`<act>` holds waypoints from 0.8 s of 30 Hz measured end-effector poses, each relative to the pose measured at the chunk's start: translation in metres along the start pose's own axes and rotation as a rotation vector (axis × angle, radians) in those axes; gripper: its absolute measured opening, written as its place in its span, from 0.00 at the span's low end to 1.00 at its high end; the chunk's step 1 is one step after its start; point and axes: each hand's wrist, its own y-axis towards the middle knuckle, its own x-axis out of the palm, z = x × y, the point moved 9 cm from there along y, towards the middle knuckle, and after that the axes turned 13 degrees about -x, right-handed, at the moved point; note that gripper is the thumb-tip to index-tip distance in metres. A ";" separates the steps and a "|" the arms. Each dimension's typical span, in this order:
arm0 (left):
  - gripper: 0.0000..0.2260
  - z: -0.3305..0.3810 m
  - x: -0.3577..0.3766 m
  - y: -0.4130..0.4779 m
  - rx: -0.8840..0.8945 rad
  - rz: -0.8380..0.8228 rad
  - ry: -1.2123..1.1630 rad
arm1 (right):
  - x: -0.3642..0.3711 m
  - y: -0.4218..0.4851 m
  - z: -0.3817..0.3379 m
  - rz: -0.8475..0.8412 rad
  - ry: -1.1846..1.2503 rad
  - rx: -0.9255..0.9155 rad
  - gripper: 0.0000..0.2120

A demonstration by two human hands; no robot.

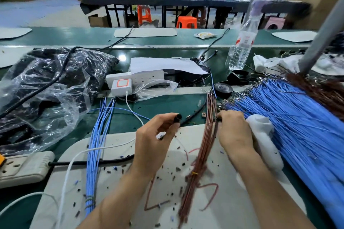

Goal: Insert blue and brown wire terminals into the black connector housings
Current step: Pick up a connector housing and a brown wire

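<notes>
A workshop with stacked cartons and a long dark table fills the background, and in front lies a green workbench (167,106) with a pale mat (119,141) at its near edge. Over the far edge of the mat, near the middle, the left hand (154,139) pinches a small black connector housing (178,117) between thumb and curled fingers, lifted clear of the mat. Close to its right, the right hand (234,132) has its fingers curled tight on the upper end of the brown wire bundle (202,154); which single wire it grips cannot be told. That bundle runs from the mat's near edge up past its far edge, tied with a yellow band low down. A thinner blue wire bundle (96,145) lies along the mat's left side, crossed by a white cable (74,161). A large fan of blue wires (297,117) covers the right side of the bench, with a white cloth (264,135) lying on its near side, just beside the right hand. A clear plastic bag (46,83) of dark parts sits at the left edge, a white power strip (137,78) toward the far middle, a roll of black tape (223,88) beyond the brown wires, and a water bottle (242,46) at the far right. Small dark scraps speckle the mat.
</notes>
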 end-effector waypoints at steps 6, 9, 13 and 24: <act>0.13 0.000 0.003 0.001 -0.024 -0.035 -0.014 | -0.004 0.005 0.005 0.054 0.038 0.037 0.12; 0.11 -0.002 0.003 0.000 -0.038 -0.045 -0.035 | -0.010 0.003 0.003 0.058 0.069 0.032 0.12; 0.09 -0.005 0.004 0.002 -0.056 -0.064 -0.069 | -0.053 0.024 0.023 0.115 -0.052 0.019 0.17; 0.09 -0.006 0.007 0.001 -0.081 -0.086 -0.086 | -0.069 0.037 0.100 -0.230 -0.390 0.168 0.10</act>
